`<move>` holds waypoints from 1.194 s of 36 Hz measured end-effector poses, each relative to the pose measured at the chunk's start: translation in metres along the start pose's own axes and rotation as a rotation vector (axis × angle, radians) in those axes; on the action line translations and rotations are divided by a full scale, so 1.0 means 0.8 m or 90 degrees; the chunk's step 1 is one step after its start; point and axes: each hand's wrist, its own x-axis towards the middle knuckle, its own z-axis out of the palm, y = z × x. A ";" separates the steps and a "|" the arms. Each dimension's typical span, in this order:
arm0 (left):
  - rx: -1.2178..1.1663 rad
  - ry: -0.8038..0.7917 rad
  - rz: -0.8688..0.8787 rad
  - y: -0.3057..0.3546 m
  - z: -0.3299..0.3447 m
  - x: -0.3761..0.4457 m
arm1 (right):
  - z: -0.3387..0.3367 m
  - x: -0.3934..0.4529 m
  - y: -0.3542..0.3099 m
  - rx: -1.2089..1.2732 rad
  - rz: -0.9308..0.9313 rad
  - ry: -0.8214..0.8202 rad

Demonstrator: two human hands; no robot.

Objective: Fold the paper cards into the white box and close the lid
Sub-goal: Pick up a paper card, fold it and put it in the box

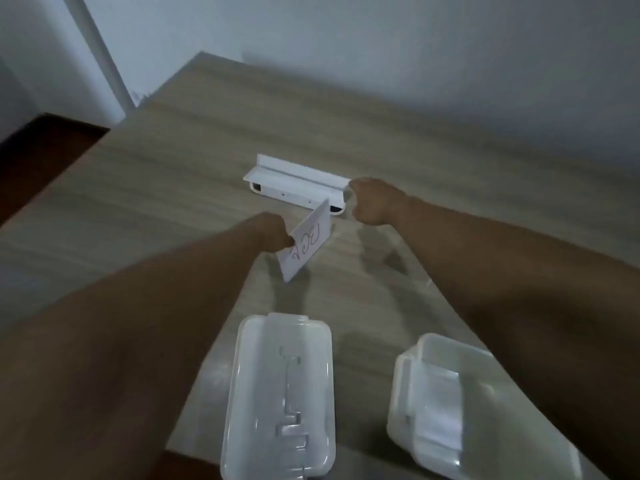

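Left hand (273,230) is pinching a folded paper card (306,242). Beyond it, right hand (375,202) is gripping the white box (294,185) end, apparently its open lid.

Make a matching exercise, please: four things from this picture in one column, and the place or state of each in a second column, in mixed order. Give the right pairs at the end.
Things:
1. paper card
2. white box
3. clear lid
4. clear container

Places or states:
A. on the table, near right
B. far on the table, lid open, the right hand at its right end
C. on the table, near centre, flat
D. held up in the left hand, red writing on it

Pairs: 1-D, 2-B, 3-C, 4-A
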 end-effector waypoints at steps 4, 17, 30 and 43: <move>-0.074 0.002 -0.024 -0.021 0.033 0.005 | 0.035 0.025 -0.022 0.010 -0.019 -0.034; -0.250 0.103 0.019 -0.062 0.051 0.013 | 0.095 0.046 -0.026 -0.121 -0.043 0.021; -0.214 0.187 0.130 0.066 0.002 -0.057 | 0.018 -0.107 0.076 0.102 0.020 0.098; -0.210 0.174 0.287 0.297 0.070 -0.212 | 0.008 -0.407 0.218 0.301 0.158 0.233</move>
